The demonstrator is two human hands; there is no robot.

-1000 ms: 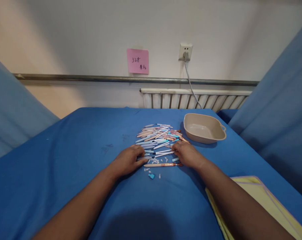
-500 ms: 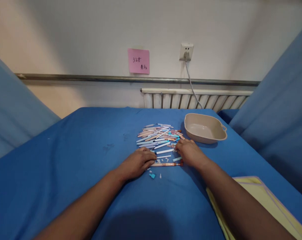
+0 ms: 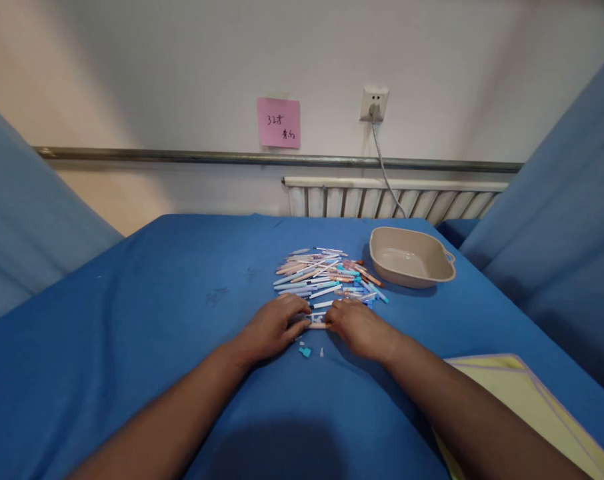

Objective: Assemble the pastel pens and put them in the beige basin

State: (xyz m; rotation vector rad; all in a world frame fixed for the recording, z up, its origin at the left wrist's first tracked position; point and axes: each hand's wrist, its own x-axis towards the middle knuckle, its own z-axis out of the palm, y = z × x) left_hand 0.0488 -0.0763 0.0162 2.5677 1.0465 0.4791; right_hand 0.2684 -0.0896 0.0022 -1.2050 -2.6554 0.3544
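Note:
A pile of pastel pens and loose pen parts (image 3: 322, 277) lies on the blue cloth (image 3: 182, 313). My left hand (image 3: 272, 327) and my right hand (image 3: 359, 327) rest palm down at the pile's near edge, close together. Both sets of fingers curl onto one peach-coloured pen (image 3: 318, 325) that lies crosswise between them, each hand on one end. A small blue cap (image 3: 305, 351) and tiny white bits lie just in front of my hands.
A beige shallow tray (image 3: 412, 257) stands right of the pile. A yellow cloth (image 3: 532, 407) lies at the near right. Blue draped surfaces rise on both sides. Behind are a radiator, a wall socket with a cable and a pink note.
My right hand has slid left from the pile's right side to the peach pen. My left hand has closed in on the pen's other end.

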